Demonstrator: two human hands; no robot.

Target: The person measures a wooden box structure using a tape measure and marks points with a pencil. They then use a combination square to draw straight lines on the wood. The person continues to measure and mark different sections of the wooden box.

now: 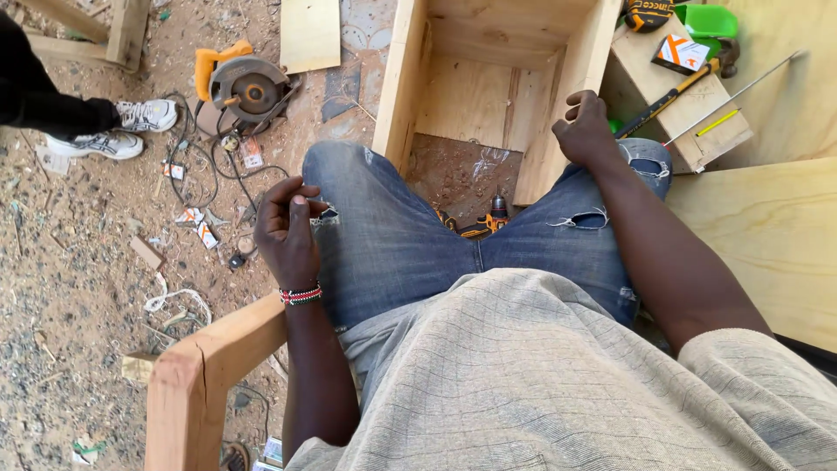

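I sit with my jeans-clad legs apart over sandy ground. My left hand (288, 231) hovers at the outside of my left thigh, fingers bunched together at the tips; whether something small sits between them I cannot tell. A beaded bracelet (301, 295) circles that wrist. My right hand (586, 131) rests on my right knee with curled fingers, holding nothing, right beside the wall of an open plywood box (558, 131) that stands in front of my knees. A black and orange drill (484, 222) lies on the ground between my legs.
An orange circular saw (242, 83) with tangled cable lies at upper left. Another person's white shoes (131, 126) stand at far left. A wooden block at upper right carries a hammer (689, 83) and a small carton (680, 52). Plywood sheet (767, 235) at right; wooden armrest (209, 366) at lower left.
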